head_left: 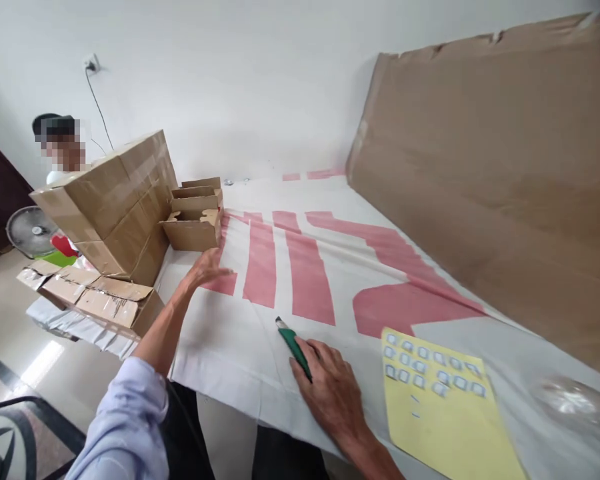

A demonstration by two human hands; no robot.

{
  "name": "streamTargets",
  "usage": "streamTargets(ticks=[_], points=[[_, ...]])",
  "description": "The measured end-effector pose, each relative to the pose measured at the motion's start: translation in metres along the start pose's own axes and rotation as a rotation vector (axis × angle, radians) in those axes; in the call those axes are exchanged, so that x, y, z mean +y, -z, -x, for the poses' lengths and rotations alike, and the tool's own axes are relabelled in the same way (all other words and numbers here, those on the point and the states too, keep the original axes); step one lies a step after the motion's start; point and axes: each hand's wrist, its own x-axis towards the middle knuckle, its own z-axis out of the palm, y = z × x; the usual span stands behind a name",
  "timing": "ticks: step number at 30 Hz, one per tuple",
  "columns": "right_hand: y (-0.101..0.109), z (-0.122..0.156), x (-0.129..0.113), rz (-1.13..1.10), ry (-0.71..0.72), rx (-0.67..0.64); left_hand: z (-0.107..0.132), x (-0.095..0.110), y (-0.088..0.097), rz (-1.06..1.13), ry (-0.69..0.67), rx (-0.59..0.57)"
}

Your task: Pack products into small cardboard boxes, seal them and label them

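My right hand (333, 383) is closed around a green utility knife (295, 350), low over the cloth-covered table (220, 347). The knife's tip points away and to the left; the palm hides its rear end. Stretched forward, my left hand (206, 267) has its thumb apart from the fingers and holds nothing I can see. It is just in front of a small open cardboard box (193, 233). Behind that box stand more open cardboard pieces (197, 189) in a row. Whether the left fingertips touch the box I cannot tell.
Taped cardboard boxes (125, 193) are stacked at the left, with lower boxes (105, 300) in front. A yellow sheet (440, 427) bearing small squares lies at the right, near a clear plastic item (575, 397). A big brown cardboard panel (495, 160) leans behind. A person (63, 143) and fan (34, 231) are beyond.
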Motion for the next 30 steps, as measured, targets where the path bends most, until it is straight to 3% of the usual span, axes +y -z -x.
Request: streamTargets(ticks=[2,5,7,9,11,13,16,20,22,27,29,30], points=[[0.000,0.001,0.000,0.006,0.023,0.018,0.033,0.004,0.028,-0.008,-0.099,-0.124],[-0.001,0.001,-0.001,0.026,0.037,0.041,0.078,-0.004,0.097,-0.139,-0.200,-0.256],[-0.002,0.000,-0.002,0.039,0.028,0.042,0.098,-0.016,0.147,-0.374,-0.178,-0.349],[-0.003,-0.002,-0.004,0.044,0.013,0.032,0.108,-0.031,0.187,-0.447,-0.136,-0.384],[-0.003,-0.003,-0.006,0.039,-0.009,0.012,0.111,-0.047,0.211,-0.542,-0.094,-0.426],[-0.003,-0.005,-0.007,0.030,-0.036,-0.014,0.109,-0.060,0.219,-0.724,-0.045,-0.498],[-0.003,-0.006,-0.006,0.002,-0.066,-0.052,0.106,-0.071,0.219,-0.937,-0.023,-0.586],[-0.004,-0.008,-0.004,-0.031,-0.073,-0.082,0.114,-0.064,0.204,-0.924,-0.123,-0.548],[-0.004,-0.009,-0.003,-0.031,-0.075,-0.088,0.124,-0.050,0.180,-0.854,-0.176,-0.509],[-0.004,-0.008,-0.002,-0.028,-0.081,-0.094,0.151,-0.005,0.093,-0.626,-0.426,-0.344],[-0.004,-0.007,-0.001,-0.033,-0.078,-0.095,0.159,0.005,0.077,-0.503,-0.475,-0.340],[-0.003,-0.006,0.000,-0.035,-0.075,-0.097,0.162,0.005,0.078,-0.440,-0.477,-0.339]])
